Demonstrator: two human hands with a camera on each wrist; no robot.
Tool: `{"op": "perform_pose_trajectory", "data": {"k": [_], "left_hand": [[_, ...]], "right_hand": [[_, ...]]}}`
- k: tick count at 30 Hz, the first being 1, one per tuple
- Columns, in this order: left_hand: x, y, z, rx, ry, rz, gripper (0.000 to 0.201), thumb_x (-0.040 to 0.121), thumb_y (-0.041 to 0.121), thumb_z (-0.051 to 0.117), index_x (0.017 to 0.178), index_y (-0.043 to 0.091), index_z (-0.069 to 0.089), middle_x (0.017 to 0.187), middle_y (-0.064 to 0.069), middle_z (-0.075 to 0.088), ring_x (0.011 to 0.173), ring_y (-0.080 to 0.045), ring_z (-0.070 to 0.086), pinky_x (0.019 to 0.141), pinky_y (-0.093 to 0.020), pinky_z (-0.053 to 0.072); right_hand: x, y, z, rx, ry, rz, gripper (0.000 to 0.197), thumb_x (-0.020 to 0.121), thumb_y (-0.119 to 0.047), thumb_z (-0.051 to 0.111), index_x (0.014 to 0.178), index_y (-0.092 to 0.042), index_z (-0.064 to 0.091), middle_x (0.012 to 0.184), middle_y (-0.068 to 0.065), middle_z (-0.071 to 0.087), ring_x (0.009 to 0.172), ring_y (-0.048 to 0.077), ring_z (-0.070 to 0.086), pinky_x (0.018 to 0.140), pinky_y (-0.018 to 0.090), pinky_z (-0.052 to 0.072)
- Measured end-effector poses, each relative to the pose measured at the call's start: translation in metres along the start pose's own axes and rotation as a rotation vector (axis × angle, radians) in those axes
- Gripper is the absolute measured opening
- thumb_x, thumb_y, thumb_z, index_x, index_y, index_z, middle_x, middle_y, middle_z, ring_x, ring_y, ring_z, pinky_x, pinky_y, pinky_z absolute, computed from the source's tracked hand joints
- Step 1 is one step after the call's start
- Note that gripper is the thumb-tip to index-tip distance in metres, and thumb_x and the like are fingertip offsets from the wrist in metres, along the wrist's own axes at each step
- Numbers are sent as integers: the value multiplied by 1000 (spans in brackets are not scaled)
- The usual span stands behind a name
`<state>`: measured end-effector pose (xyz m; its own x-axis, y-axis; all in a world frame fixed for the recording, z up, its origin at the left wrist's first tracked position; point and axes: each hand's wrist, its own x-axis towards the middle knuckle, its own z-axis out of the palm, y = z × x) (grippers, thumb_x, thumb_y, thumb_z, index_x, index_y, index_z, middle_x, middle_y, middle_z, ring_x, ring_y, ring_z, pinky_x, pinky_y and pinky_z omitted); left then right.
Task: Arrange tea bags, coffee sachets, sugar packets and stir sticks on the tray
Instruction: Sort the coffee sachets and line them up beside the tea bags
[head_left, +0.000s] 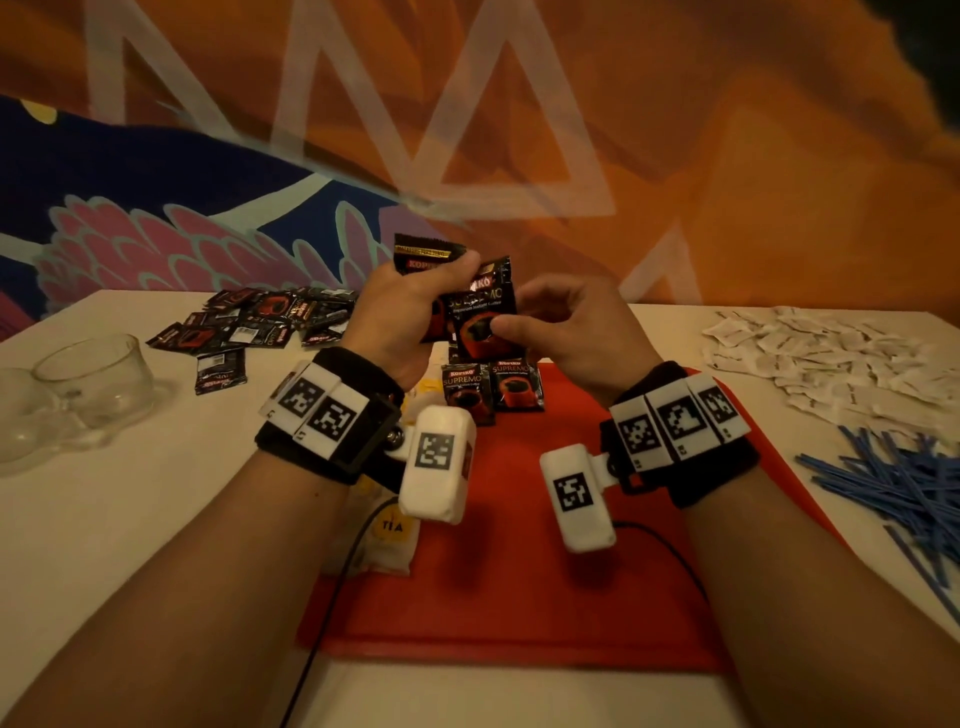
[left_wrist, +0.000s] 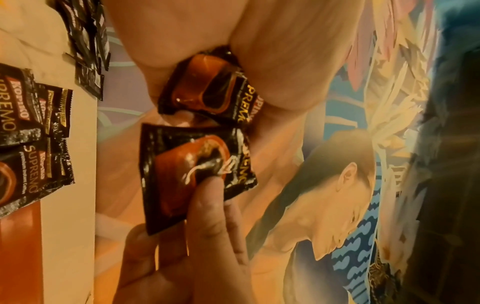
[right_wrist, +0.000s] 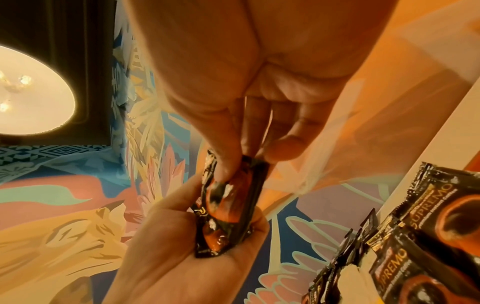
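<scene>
My left hand grips black Kopiko coffee sachets above the far edge of the red tray. The thumb and fingers of my right hand pinch the front sachet of that bunch. In the left wrist view, the pinched sachet sits just below the one held in my left palm. In the right wrist view, my right hand pinches the sachet over my left hand. Two sachets lie on the tray's far end, and tea bags on its left side.
A loose pile of coffee sachets lies on the white table at the back left. Two glass cups stand at the far left. White sugar packets are heaped at the back right, with blue stir sticks in front of them.
</scene>
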<state>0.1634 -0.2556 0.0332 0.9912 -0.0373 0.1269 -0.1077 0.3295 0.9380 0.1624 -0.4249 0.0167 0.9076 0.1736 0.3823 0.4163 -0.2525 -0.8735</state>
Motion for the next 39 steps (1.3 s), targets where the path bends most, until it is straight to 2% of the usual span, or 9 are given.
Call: {"op": "perform_pose_trajectory", "data": {"k": [4, 7, 10, 12, 16, 19, 24, 29, 39], "left_hand": [[0, -3, 0, 94, 36, 33, 4, 91, 10, 68, 91, 7, 66, 86, -11, 70, 87, -31, 72, 81, -45, 60], [4, -3, -4, 231, 128, 128, 15, 93, 22, 68, 95, 8, 68, 90, -12, 70, 88, -31, 71, 84, -50, 59], [9, 1, -10, 114, 173, 46, 25, 98, 28, 61, 108, 6, 63, 80, -6, 63, 65, -18, 62, 61, -33, 53], [12, 4, -15, -24, 184, -42, 24, 99, 27, 58, 110, 7, 60, 76, -4, 60, 58, -15, 58, 54, -28, 47], [14, 4, -22, -44, 197, -53, 22, 98, 27, 57, 111, 10, 61, 77, -1, 62, 60, -14, 59, 57, -28, 48], [14, 8, -25, -35, 228, -62, 24, 96, 30, 59, 109, 10, 64, 80, 0, 65, 65, -13, 62, 60, -29, 51], [14, 9, -24, -27, 228, -61, 23, 96, 31, 60, 109, 12, 65, 78, 1, 66, 66, -12, 63, 60, -27, 52], [14, 8, -24, -56, 189, -59, 23, 97, 29, 58, 110, 10, 62, 78, 0, 64, 63, -13, 60, 58, -27, 49], [14, 6, -24, -41, 202, -50, 23, 98, 29, 57, 111, 10, 62, 81, -1, 64, 65, -12, 62, 61, -27, 51]], "right_hand": [[0, 4, 2, 2, -15, 12, 8, 79, -15, 80, 82, -18, 72, 87, 6, 75, 80, 17, 71, 75, 33, 56], [2, 14, 0, -31, 8, 81, 9, 78, -20, 81, 75, -24, 73, 82, 2, 74, 74, 13, 67, 68, 31, 51], [2, 24, -8, -54, 8, 204, 10, 81, -15, 78, 75, -19, 71, 78, 6, 70, 71, 19, 63, 57, 27, 48], [1, 32, -11, -97, -15, 339, 11, 83, -12, 76, 75, -16, 69, 78, 7, 67, 72, 20, 62, 52, 24, 47], [6, 52, -17, -302, -40, 554, 12, 81, -21, 79, 82, -17, 68, 81, 1, 67, 72, 13, 60, 62, 25, 47], [12, 61, -16, -357, -71, 636, 16, 78, -25, 82, 86, -17, 70, 88, 3, 70, 84, 18, 61, 75, 31, 48], [18, 64, -8, -373, -60, 678, 34, 72, -27, 86, 99, -13, 72, 102, 9, 73, 101, 27, 66, 87, 37, 52], [22, 66, -4, -365, -67, 684, 24, 72, -25, 86, 87, -16, 70, 99, 11, 74, 100, 28, 68, 90, 41, 54], [24, 65, -4, -413, -132, 733, 37, 76, -25, 82, 103, -3, 68, 100, 15, 74, 83, 25, 61, 82, 39, 51]]}}
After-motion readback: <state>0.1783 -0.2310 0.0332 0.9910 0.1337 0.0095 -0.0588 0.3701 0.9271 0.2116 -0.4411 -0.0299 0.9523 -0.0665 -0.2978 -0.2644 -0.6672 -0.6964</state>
